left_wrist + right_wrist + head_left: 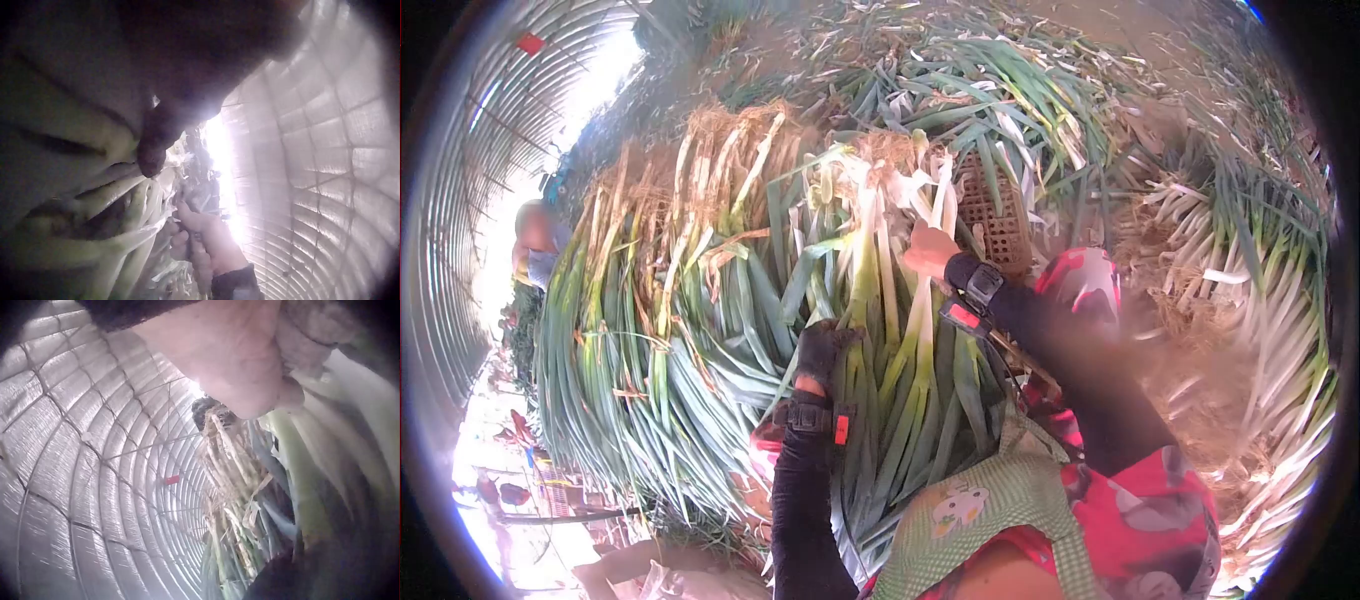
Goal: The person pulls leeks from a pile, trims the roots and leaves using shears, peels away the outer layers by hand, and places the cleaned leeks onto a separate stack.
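Well, head view: leeks (865,270) mid-frame, roots toward twelve, leaves toward six. Left hand (824,353) lies on the greens at half past seven; finger grip hidden, can't tell. Right hand (930,250) at half past one, fingers curled about a pale shank. Left wrist view: right hand at six, fingers closed round. Right wrist view: fingers at one, against stalks. Probably light singly, heavy bunched; shanks firm, slick; leaves tear. Best hold: shanks.
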`<state>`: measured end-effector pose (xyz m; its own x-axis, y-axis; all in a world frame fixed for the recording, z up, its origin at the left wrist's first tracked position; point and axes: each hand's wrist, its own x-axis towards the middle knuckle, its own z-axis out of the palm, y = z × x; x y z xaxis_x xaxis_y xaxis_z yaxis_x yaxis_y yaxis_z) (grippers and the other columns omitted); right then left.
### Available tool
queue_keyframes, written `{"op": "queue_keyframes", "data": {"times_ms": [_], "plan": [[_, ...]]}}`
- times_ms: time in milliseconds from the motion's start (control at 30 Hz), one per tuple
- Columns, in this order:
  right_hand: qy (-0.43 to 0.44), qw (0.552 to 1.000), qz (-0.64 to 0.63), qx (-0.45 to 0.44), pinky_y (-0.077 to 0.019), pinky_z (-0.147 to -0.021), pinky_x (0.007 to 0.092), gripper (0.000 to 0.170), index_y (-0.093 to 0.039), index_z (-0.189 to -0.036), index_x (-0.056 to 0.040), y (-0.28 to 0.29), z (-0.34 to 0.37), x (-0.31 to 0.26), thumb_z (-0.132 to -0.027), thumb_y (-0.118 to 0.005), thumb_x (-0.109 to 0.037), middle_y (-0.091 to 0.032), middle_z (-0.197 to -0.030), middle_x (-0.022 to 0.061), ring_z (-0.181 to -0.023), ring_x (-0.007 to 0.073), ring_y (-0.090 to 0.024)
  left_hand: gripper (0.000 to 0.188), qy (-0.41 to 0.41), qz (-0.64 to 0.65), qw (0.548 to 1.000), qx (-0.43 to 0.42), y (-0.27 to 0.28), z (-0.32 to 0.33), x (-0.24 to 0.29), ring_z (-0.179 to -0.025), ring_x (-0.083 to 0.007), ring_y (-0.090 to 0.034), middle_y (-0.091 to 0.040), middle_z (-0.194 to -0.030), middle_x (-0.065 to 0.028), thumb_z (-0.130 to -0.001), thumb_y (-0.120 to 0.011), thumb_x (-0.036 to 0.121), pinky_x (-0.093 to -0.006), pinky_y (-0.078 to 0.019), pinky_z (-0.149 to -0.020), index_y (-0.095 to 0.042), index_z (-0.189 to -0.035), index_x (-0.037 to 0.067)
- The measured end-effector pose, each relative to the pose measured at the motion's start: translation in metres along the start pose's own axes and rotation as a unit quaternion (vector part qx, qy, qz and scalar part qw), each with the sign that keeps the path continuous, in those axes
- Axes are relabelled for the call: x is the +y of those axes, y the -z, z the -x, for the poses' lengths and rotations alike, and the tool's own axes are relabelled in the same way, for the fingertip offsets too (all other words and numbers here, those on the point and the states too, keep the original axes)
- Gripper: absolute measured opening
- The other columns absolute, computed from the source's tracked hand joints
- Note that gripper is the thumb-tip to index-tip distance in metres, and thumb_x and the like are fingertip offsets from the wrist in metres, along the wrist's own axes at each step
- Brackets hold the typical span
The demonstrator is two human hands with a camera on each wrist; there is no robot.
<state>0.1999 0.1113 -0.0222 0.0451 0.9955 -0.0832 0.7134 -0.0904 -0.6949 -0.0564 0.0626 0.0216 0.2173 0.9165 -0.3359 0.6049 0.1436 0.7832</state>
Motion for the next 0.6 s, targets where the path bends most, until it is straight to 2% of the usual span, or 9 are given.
{"op": "queue_keyframes", "data": {"times_ms": [67,200,267,333,433,467,500,600], "plan": [[-0.017,1.0,-0.007,0.015,-0.0489,-0.072,0.0418,0.045,-0.043,-0.099,0.0158,0.019,0.003,-0.011,-0.075,-0.053,-0.02,-0.06,-0.086,0.0279,-0.081,0.0399,-0.061,0.031,0.01,0.04,0.999,-0.02,0.003,-0.004,-0.009,-0.061,-0.0157,-0.059,-0.064,-0.074,-0.0049,-0.071,-0.073,0.02,-0.0286,-0.0472,-0.058,-0.065,-0.092,-0.003],[-0.025,0.997,-0.019,-0.07,-0.0489,-0.069,0.0429,0.046,-0.037,-0.105,0.0147,0.014,0.033,-0.026,-0.074,-0.052,-0.017,-0.06,-0.083,0.0278,-0.076,0.0392,-0.061,0.03,0.066,0.204,0.975,-0.063,0.006,0.0,-0.013,-0.06,-0.0143,-0.058,-0.063,-0.074,-0.0049,-0.074,-0.07,0.018,-0.0286,-0.0472,-0.057,-0.063,-0.094,-0.004],[-0.013,0.998,-0.014,-0.064,-0.0488,-0.069,0.0429,0.046,-0.037,-0.105,0.0149,0.012,0.042,-0.029,-0.074,-0.051,-0.016,-0.059,-0.082,0.0284,-0.075,0.04,-0.061,0.029,0.048,0.268,0.959,-0.083,0.007,0.006,-0.007,-0.06,-0.0131,-0.058,-0.063,-0.075,-0.0048,-0.075,-0.07,0.017,-0.0279,-0.0472,-0.057,-0.063,-0.094,-0.004],[-0.021,0.999,-0.011,-0.045,-0.0485,-0.068,0.0432,0.047,-0.037,-0.105,0.0166,0.003,0.031,-0.018,-0.075,-0.052,-0.017,-0.059,-0.081,0.0293,-0.075,0.0411,-0.06,0.029,0.039,0.266,0.959,-0.092,0.006,0.009,-0.007,-0.06,-0.0125,-0.057,-0.063,-0.075,-0.0048,-0.075,-0.07,0.017,-0.0274,-0.0469,-0.058,-0.063,-0.094,-0.003],[-0.016,0.999,-0.006,-0.036,-0.0484,-0.066,0.0433,0.048,-0.038,-0.1,0.0168,0.012,0.012,-0.007,-0.077,-0.053,-0.022,-0.059,-0.078,0.0288,-0.074,0.0412,-0.06,0.03,0.03,0.167,0.983,-0.073,0.01,0.004,-0.008,-0.062,-0.0126,-0.057,-0.062,-0.077,-0.0046,-0.074,-0.07,0.017,-0.027,-0.0461,-0.06,-0.063,-0.095,-0.004],[0.038,0.999,0.011,0.002,-0.0484,-0.063,0.0427,0.052,-0.039,-0.097,0.0178,0.01,0.019,-0.009,-0.078,-0.056,-0.028,-0.059,-0.076,0.0279,-0.072,0.0404,-0.06,0.03,0.026,0.139,0.988,-0.057,0.009,0.004,-0.008,-0.063,-0.0126,-0.057,-0.062,-0.077,-0.0045,-0.074,-0.071,0.017,-0.0271,-0.0458,-0.061,-0.063,-0.095,-0.004],[0.049,0.999,0.02,-0.005,-0.0485,-0.063,0.0426,0.053,-0.039,-0.097,0.0181,0.009,0.023,-0.01,-0.078,-0.056,-0.028,-0.059,-0.075,0.0277,-0.072,0.0401,-0.06,0.031,0.023,0.113,0.993,-0.04,0.009,0.004,-0.008,-0.063,-0.0126,-0.056,-0.062,-0.077,-0.0043,-0.074,-0.071,0.017,-0.0272,-0.0455,-0.062,-0.063,-0.095,-0.004],[0.05,0.998,0.028,-0.025,-0.049,-0.062,0.0419,0.058,-0.037,-0.101,0.0204,0.015,0.033,-0.01,-0.079,-0.059,-0.029,-0.058,-0.073,0.0271,-0.071,0.0386,-0.061,0.045,-0.011,0.061,0.997,-0.043,0.012,0.029,0.001,-0.066,-0.0113,-0.053,-0.062,-0.073,-0.0054,-0.08,-0.064,0.042,-0.0278,-0.0443,-0.065,-0.064,-0.092,-0.002]]}}
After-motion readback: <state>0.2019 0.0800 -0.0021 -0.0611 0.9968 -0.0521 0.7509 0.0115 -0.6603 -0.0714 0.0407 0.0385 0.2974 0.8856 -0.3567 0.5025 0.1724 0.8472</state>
